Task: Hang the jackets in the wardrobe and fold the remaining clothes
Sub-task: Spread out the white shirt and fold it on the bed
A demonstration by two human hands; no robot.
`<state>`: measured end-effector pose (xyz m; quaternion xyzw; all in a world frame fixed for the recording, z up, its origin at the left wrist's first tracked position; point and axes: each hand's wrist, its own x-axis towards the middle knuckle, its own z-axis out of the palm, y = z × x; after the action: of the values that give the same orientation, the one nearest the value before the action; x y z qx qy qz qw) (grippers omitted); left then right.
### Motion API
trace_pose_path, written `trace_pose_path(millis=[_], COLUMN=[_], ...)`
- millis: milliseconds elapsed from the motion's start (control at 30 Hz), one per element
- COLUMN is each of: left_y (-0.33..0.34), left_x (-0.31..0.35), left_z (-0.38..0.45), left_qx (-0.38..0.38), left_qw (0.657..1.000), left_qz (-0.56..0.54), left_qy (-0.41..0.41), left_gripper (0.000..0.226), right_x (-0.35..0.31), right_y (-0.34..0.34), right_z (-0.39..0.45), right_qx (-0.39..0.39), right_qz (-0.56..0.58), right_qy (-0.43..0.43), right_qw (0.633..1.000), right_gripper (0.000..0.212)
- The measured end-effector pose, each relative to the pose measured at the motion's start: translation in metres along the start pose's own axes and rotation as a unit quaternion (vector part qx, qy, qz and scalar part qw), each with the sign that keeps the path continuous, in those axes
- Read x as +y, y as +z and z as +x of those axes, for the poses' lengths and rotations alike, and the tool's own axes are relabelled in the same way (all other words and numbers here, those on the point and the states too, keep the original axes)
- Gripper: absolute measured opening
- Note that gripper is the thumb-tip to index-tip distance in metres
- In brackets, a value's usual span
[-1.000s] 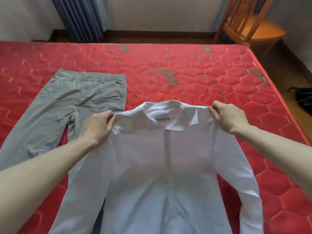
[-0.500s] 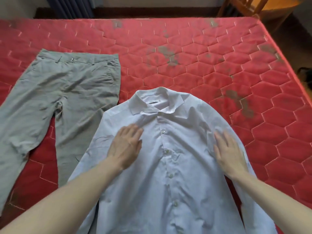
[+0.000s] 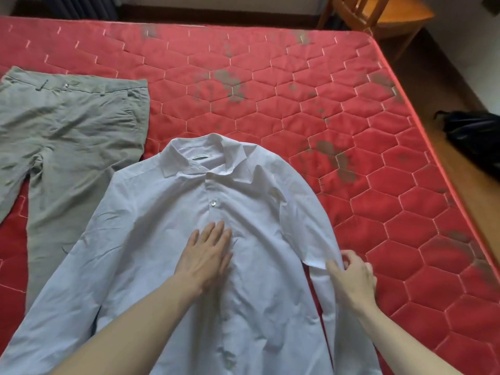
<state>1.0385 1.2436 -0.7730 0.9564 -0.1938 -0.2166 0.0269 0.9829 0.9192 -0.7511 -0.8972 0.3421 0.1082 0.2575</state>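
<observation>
Shirt (image 3: 167,239), white and button-fronted, lies face up with its collar away from the person on a red quilted mattress (image 3: 324,104), whose hexagon-stitched cover carries dark stains. Grey trousers (image 3: 67,136) lie flat just beside the shirt on its left, waistband at the far end, the shirt's sleeve overlapping one leg. Wooden floor runs along the mattress's right edge, with a wooden chair (image 3: 378,14) at the far corner and a black bag (image 3: 476,136) on the boards. Left hand (image 3: 208,255) rests flat on the shirt front, fingers straight. Right hand (image 3: 351,280) pinches the shirt's right sleeve with curled fingers
</observation>
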Motion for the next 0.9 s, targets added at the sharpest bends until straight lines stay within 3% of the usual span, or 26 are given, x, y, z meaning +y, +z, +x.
trace_pose_path(millis=[67, 167, 300, 400, 467, 567, 700, 767, 900], left_y=[-0.007, -0.029, -0.055, -0.065, -0.068, -0.071, -0.072, -0.073, -0.076], left_x=[0.013, 0.034, 0.053, 0.065, 0.071, 0.073, 0.065, 0.065, 0.066], left_z=[0.009, 0.029, 0.056, 0.071, 0.077, 0.089, 0.114, 0.126, 0.151], left_qx=[0.002, 0.005, 0.007, -0.003, -0.008, -0.002, 0.027, 0.044, 0.085], left_qw=[1.000, 0.999, 0.998, 0.996, 0.995, 0.997, 0.997, 0.995, 0.994], left_qz=[-0.016, -0.038, -0.008, -0.015, -0.022, -0.018, -0.026, -0.044, -0.041], left_qy=[-0.017, -0.027, -0.061, -0.092, -0.094, -0.076, -0.074, -0.076, -0.051], left_gripper=[0.068, 0.074, 0.064, 0.064, 0.063, 0.062, 0.060, 0.059, 0.054], right_x=[0.014, 0.019, 0.015, 0.006, 0.000, -0.010, -0.027, -0.028, -0.018], right_y=[-0.009, -0.031, -0.065, -0.104, -0.132, -0.166, -0.173, -0.161, -0.131], right_z=[0.007, 0.020, 0.054, 0.093, 0.124, 0.170, 0.212, 0.222, 0.222], right_qx=[-0.069, -0.134, -0.118, -0.136, -0.140, -0.024, 0.180, 0.190, 0.144], right_qz=[-0.011, 0.079, 0.116, 0.068, -0.051, -0.234, -0.188, -0.159, -0.055], right_qy=[-0.040, -0.072, -0.087, -0.137, -0.164, -0.177, -0.208, -0.185, -0.005], right_qw=[0.997, 0.985, 0.982, 0.979, 0.975, 0.956, 0.943, 0.951, 0.988], right_gripper=[0.022, 0.023, 0.018, 0.015, 0.012, 0.010, 0.025, 0.038, 0.049])
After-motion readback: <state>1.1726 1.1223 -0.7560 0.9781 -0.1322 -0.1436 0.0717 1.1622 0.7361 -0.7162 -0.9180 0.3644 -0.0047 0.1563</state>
